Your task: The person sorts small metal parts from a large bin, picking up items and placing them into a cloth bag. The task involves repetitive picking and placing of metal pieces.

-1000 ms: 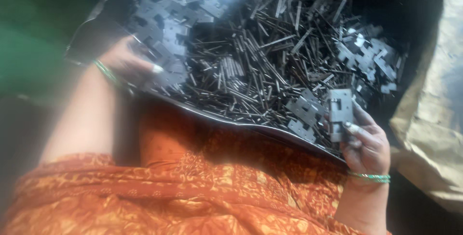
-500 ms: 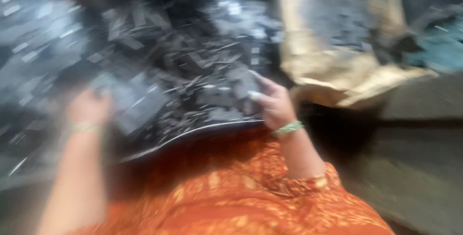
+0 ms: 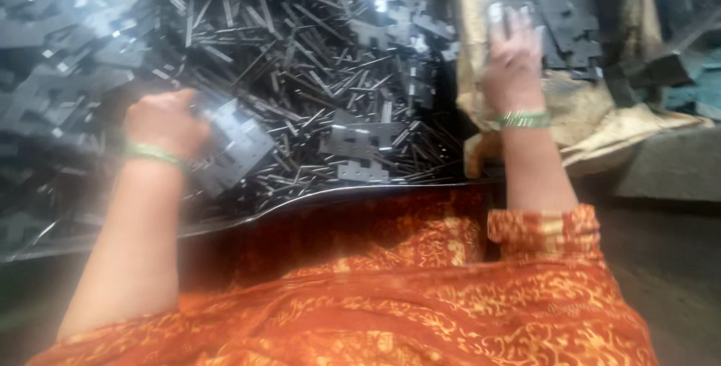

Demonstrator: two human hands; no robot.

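The orange cloth [image 3: 420,298] fills the bottom of the view, from 4 to 8 o'clock, over the person's lap. Above it, a wide dark tray [image 3: 360,188] holds a big heap of thin metal pins [image 3: 300,58] at the centre and 12 o'clock. Flat metal plates [image 3: 52,88] are piled at 9 to 10 o'clock. A tan sack [image 3: 601,133] lies at 2 to 3 o'clock, with more dark plates on it. The left hand [image 3: 161,122], at 9 o'clock, is curled and rests on a grey plate [image 3: 240,144]; whether it grips it, one cannot tell. The right hand [image 3: 514,58], at 1 o'clock, is over the sack with fingers spread; something pale is at its fingertips, blurred. Both wrists carry green bangles [image 3: 524,119].
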